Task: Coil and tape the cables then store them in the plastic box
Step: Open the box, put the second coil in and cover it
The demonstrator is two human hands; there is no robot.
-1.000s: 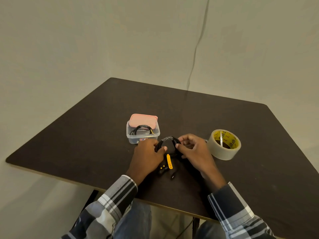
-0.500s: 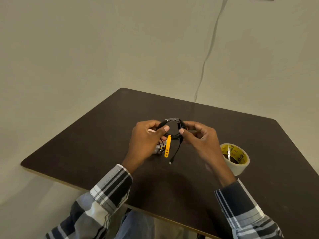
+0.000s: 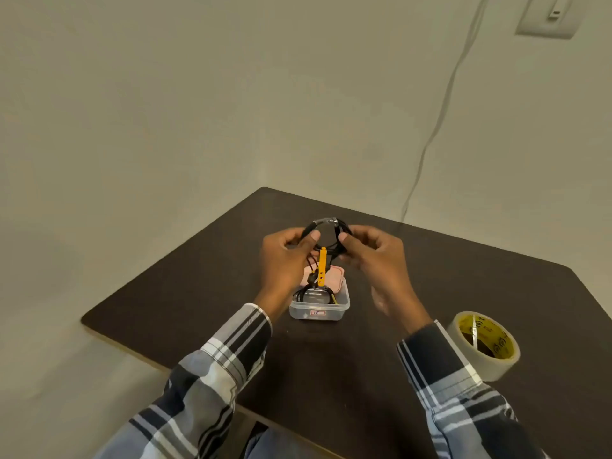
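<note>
Above the plastic box [image 3: 319,306], both hands now hold the coiled cable [image 3: 326,226].

- A plain, sparsely furnished indoor room; whether home or office cannot be told.
- Bare off-white painted walls [image 3: 165,111] meet in a corner behind the surface, with nothing hung on them.
- A white wall switch plate [image 3: 548,16] sits high on the right, and a thin pale cable [image 3: 440,117] runs down the wall to behind the surface.
- The dark brown wood-grain surface [image 3: 463,270] has rounded corners and a pale edge.
- On it stand only a roll of clear packing tape [image 3: 484,345] and a small clear plastic box [image 3: 319,308].
</note>
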